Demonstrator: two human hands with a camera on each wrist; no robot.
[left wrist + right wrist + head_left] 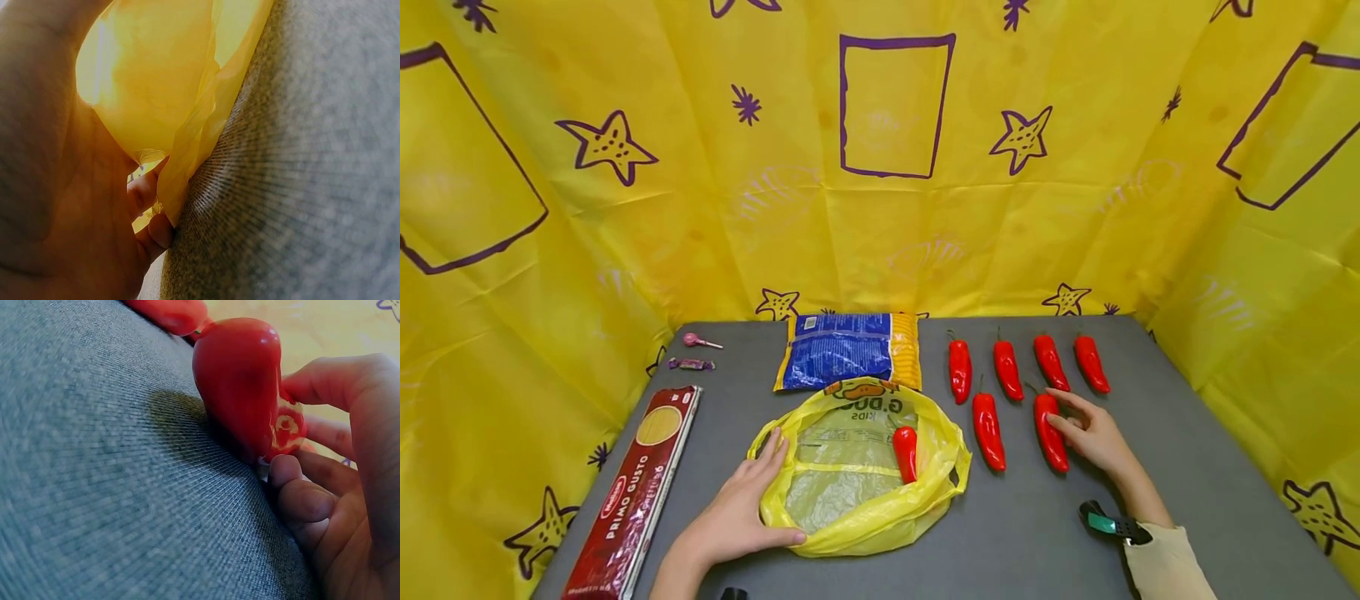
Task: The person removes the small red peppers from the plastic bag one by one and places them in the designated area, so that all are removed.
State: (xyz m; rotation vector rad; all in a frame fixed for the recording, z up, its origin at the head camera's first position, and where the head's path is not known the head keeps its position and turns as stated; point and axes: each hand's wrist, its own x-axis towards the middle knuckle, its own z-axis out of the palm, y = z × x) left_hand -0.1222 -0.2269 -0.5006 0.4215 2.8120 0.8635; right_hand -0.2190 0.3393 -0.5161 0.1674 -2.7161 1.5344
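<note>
A yellow plastic bag (880, 529) with its mouth spread wide sits in the middle, one red chili pepper (906, 454) inside it. My left hand (741, 504) curves round the bag's left side, thumb along the front rim and fingers at the left rim; in the left wrist view the yellow plastic (156, 69) bulges beside the palm. On the right, my right hand (1093, 433) holds another red chili pepper (1049, 437) between thumb and fingers. That pepper (234, 381) appears close to the grey cloth in the right wrist view, fingertips at its side.
Several more chili peppers (988, 433) lie in rows right of the bag. Behind it is a blue and yellow packet (842, 350). At left lie a red spaghetti pack (632, 492), a wrapped candy (691, 364) and a lollipop (692, 339). Yellow cloth (880, 242) surrounds the grey table.
</note>
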